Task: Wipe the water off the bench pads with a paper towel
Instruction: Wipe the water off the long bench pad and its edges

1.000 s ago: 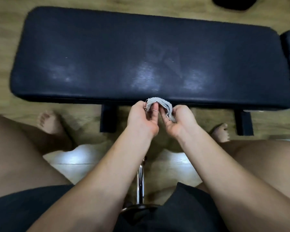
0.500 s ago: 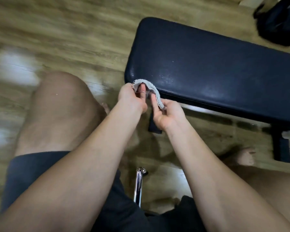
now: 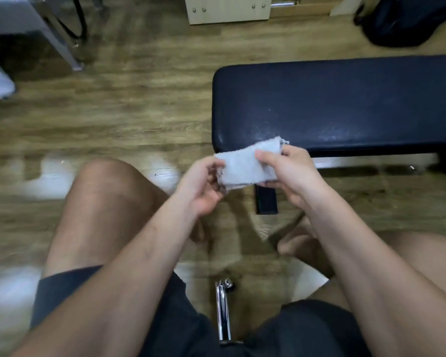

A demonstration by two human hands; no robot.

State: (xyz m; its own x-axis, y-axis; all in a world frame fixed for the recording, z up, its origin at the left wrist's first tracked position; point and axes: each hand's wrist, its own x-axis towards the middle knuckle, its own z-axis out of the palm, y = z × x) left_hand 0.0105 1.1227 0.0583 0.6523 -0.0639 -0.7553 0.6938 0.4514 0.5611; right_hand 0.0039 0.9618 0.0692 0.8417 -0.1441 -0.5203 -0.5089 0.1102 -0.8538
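A dark padded bench pad fills the upper right, with faint wet streaks near its front edge. In front of its near left corner both hands hold a folded grey-white paper towel in the air. My left hand pinches the towel's left end. My right hand grips its right end, thumb laid over the top. The towel hangs just off the pad's edge, and I cannot tell whether its far corner touches the pad.
Wooden floor lies to the left and beyond. A black bench leg stands under the pad. A chrome tube runs between my knees. A dark bag sits far right, a light wooden cabinet base at the top, metal legs upper left.
The view has swung left and up, so the bench now sits to the right. The towel, bunched between both hands before, is now spread flat between them.
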